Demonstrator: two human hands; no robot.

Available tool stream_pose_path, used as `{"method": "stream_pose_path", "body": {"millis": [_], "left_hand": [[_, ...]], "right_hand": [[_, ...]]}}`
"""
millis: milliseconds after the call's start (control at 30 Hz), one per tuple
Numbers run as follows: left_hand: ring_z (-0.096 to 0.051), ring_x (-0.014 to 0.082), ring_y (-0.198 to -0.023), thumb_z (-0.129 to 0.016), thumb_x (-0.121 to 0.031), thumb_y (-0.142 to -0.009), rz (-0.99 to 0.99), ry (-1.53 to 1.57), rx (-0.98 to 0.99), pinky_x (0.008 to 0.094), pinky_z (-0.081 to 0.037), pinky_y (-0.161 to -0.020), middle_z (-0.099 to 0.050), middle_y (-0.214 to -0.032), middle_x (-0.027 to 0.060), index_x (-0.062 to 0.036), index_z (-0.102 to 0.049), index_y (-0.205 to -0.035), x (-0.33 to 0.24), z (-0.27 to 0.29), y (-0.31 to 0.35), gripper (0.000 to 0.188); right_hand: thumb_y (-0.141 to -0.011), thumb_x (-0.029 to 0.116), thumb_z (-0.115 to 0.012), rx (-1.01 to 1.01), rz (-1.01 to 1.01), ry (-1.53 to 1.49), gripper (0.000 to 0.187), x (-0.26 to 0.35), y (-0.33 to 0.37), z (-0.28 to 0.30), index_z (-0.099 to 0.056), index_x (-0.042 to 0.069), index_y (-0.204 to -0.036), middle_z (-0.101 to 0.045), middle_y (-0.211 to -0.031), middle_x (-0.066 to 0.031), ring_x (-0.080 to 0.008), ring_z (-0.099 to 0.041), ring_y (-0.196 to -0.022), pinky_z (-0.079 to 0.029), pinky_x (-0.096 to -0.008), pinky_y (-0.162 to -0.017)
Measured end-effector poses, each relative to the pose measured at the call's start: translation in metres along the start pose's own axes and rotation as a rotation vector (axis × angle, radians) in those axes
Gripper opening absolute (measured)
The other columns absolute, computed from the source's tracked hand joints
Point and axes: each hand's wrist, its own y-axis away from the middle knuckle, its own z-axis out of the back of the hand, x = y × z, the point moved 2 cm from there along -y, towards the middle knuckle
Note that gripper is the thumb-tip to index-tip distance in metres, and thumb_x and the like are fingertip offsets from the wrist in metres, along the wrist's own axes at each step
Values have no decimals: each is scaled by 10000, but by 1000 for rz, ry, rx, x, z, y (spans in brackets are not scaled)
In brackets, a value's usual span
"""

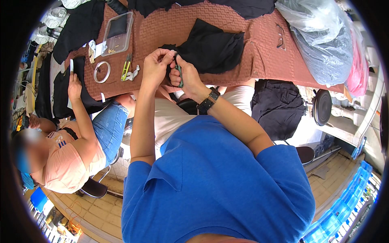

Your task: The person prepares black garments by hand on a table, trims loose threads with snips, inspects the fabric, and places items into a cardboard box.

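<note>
**Two hands working a small green tool at the edge of black cloth**

A person in a blue shirt is bringing both hands together above a table covered in rust-coloured cloth (259, 48). The right hand (184, 75) is closing its fingers around a slim green tool (179, 75), held upright, while the left hand (156, 67) is pinching its fingertips together on something too small to make out, right at the tool's tip. A piece of black fabric (212, 48) is lying on the table just beyond them. Doing this well likely means keeping the pinch steady and the tool's point close. Beside them, another person's hand (74, 87) is resting on dark cloth.
</note>
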Motion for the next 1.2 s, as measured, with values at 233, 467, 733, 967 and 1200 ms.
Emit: {"method": "stream_pose_path", "body": {"millis": [233,467,733,967,1200], "left_hand": [[-530,57,-630,-694,-170,-952,47,-18,14,221,-431,-588,-611,-685,-7,-9,-678,-912,2,2,0,167],[-533,60,-631,-690,-167,-953,59,-19,23,223,-435,-589,-612,-692,-4,-6,-680,-915,0,1,0,166],[-589,69,-690,-683,-170,-961,26,-38,78,220,-482,-656,-673,-769,31,9,-680,-945,8,3,-8,179],[-653,118,-955,-662,-215,-987,59,121,71,246,-524,-910,-720,-1093,104,-21,-673,-1057,0,17,-11,206],[-662,143,-970,-671,-208,-980,68,193,64,264,-537,-920,-701,-1115,121,-5,-667,-1067,5,18,-11,221]], "right_hand": [[-1069,409,-428,8,-19,-18,360,2,2,-2,-486,117,-867,-390,-613,48,-64,-340,-472,-284,-229,-428],[-1068,419,-426,19,-27,-29,366,3,1,-1,-476,125,-856,-388,-613,51,-64,-339,-471,-283,-226,-421],[-1057,401,-453,45,-86,-70,352,2,5,1,-485,123,-842,-395,-601,48,-68,-335,-453,-277,-230,-406],[-1034,400,-510,-222,431,623,428,94,49,42,-692,39,-895,-472,-619,29,-51,-406,-500,-315,-218,-440],[-1033,352,-541,-314,727,1084,384,137,68,68,-649,-16,-1047,-548,-675,-14,-94,-522,-644,-427,-251,-610]]}}
